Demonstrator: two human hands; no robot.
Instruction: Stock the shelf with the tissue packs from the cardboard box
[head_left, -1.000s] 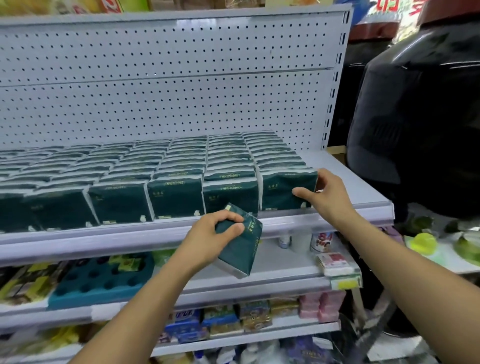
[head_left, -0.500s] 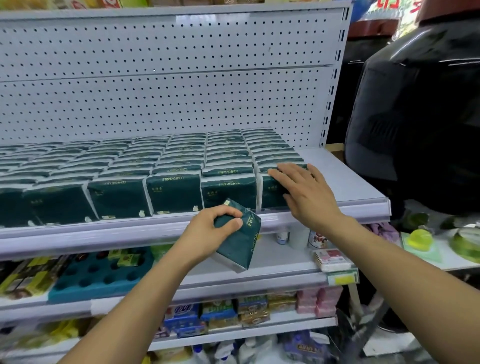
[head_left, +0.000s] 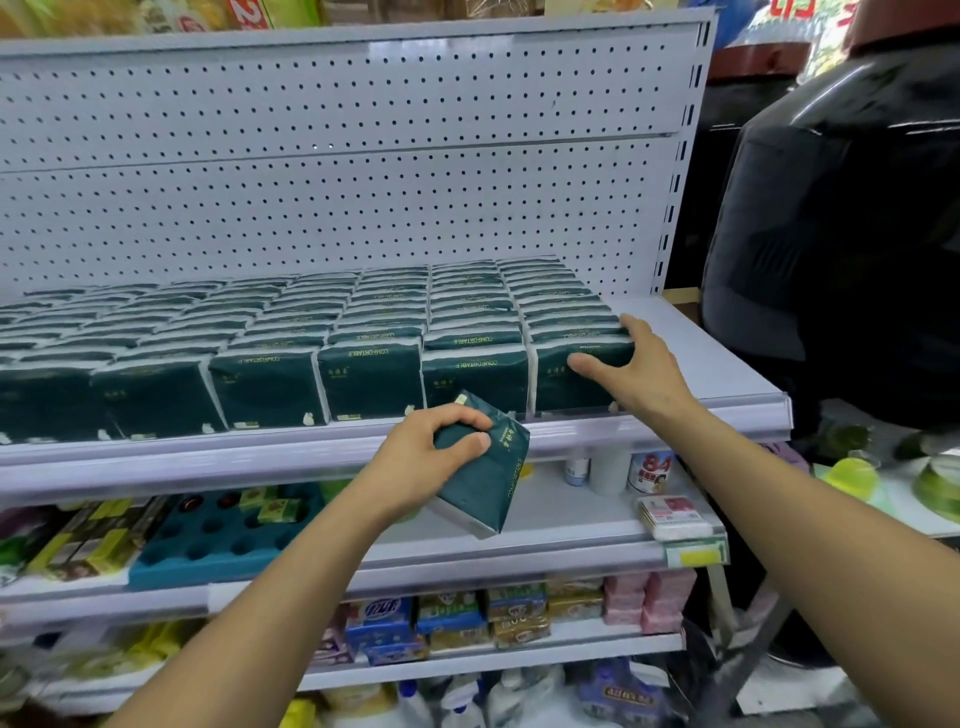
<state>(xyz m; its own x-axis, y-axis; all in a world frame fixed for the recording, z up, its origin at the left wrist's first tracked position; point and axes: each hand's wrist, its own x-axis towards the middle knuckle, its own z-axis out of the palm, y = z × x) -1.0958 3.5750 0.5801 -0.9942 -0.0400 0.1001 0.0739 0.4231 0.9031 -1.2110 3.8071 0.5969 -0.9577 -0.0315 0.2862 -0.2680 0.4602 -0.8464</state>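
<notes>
Left hand (head_left: 431, 457) grips a loose pack (head_left: 485, 480), fingers and thumb curled over its top edge; pack tilted, held just below the shelf (head_left: 696, 364) lip, in front of the rows (head_left: 311, 332) of dark green packs. Right hand (head_left: 631, 369) clamps the end pack (head_left: 576, 379) of the front row (thumb on its face, fingers round its right side). Bare shelf right of that pack.
</notes>
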